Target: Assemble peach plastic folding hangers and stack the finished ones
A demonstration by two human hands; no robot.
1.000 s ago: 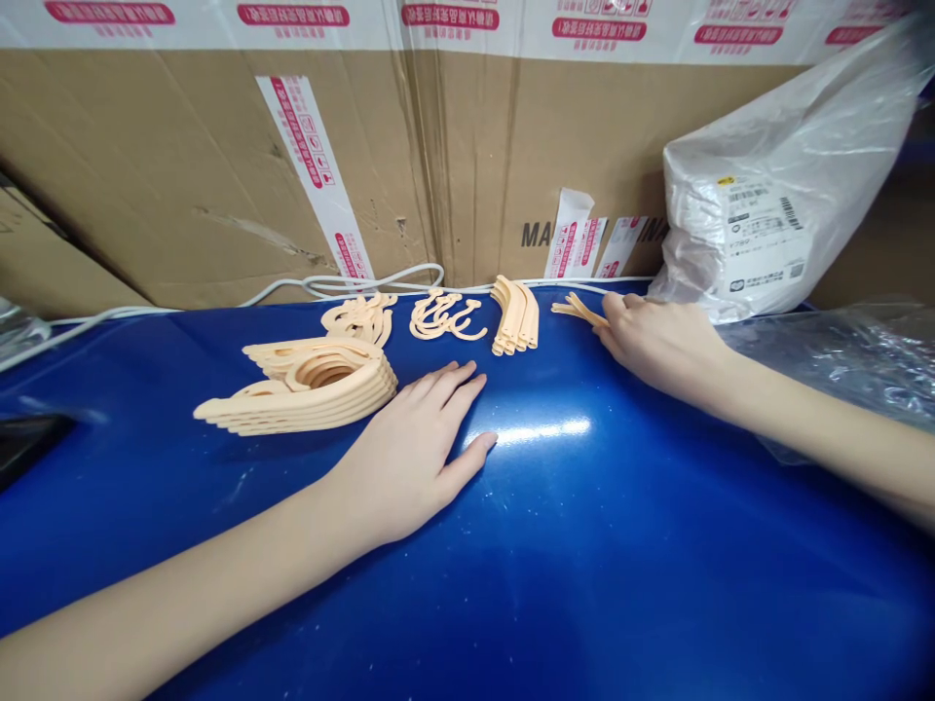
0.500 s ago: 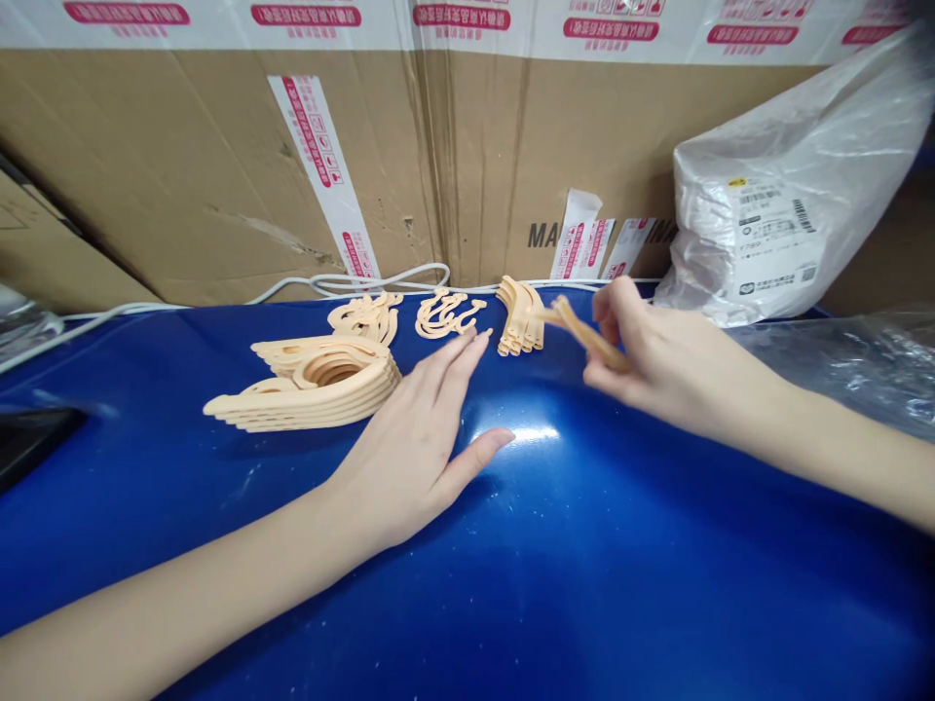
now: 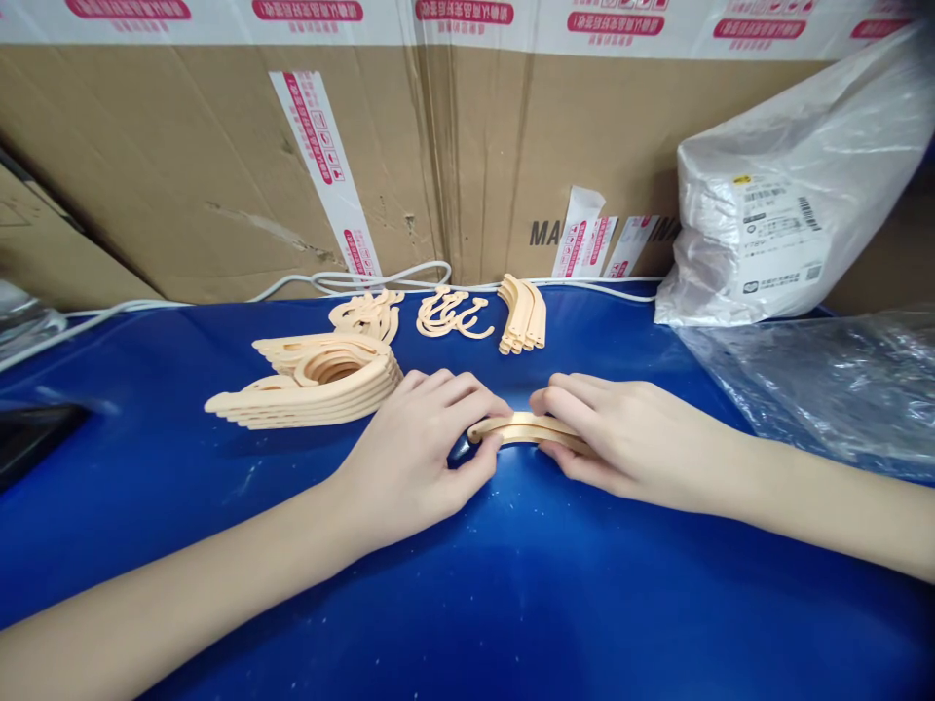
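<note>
A curved beige plastic hanger arm lies across the space between my hands, just above or on the blue surface. My left hand pinches its left end between thumb and fingers. Around its right end my right hand is closed, hiding that end. Behind them stands a bunch of similar curved arms. Loose beige hooks lie to the left of that bunch, beside a pile of more hook-shaped pieces. A neat stack of larger beige hanger pieces sits left of my left hand.
Cardboard boxes form a wall along the back of the blue table. A white cable runs along their foot. At the right are a labelled white plastic bag and clear plastic film. A dark flat object lies at the left edge.
My right hand has come left and nearer with the hanger arm. My left hand has drawn back from the loose hooks and closed on the arm's left end.
</note>
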